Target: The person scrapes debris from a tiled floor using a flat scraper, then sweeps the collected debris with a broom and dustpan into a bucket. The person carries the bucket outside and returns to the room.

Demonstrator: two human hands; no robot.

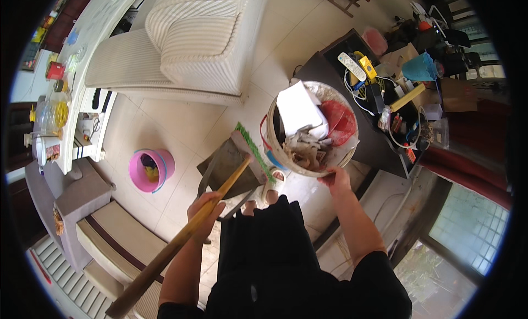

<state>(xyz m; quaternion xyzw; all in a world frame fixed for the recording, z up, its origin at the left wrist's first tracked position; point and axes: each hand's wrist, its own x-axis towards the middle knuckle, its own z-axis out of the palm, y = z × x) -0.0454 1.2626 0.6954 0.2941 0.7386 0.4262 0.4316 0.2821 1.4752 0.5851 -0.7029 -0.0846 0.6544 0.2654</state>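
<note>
My left hand [205, 216] grips the wooden handle [181, 240] of a broom with green bristles [252, 149]. Behind that handle is a dark dustpan [226, 170], and the broom head lies along its far edge. Whether the same hand also holds the dustpan, I cannot tell. On the other side, my right hand [339, 181] clasps the near rim of a whitish bucket [270, 125]. Inside it are a white piece of packaging [298, 109], a red plastic item [339, 122] and crumpled paper scraps [307, 148]. The bucket is tilted towards me.
A pink bucket [168, 164] with a blue handle stands on the tiled floor, cloths inside. Ahead is a striped sofa [202, 55]. A dark cabinet [377, 144] at the right bears a remote control [352, 66] and cables. A cushioned seat [123, 236] stands at lower left.
</note>
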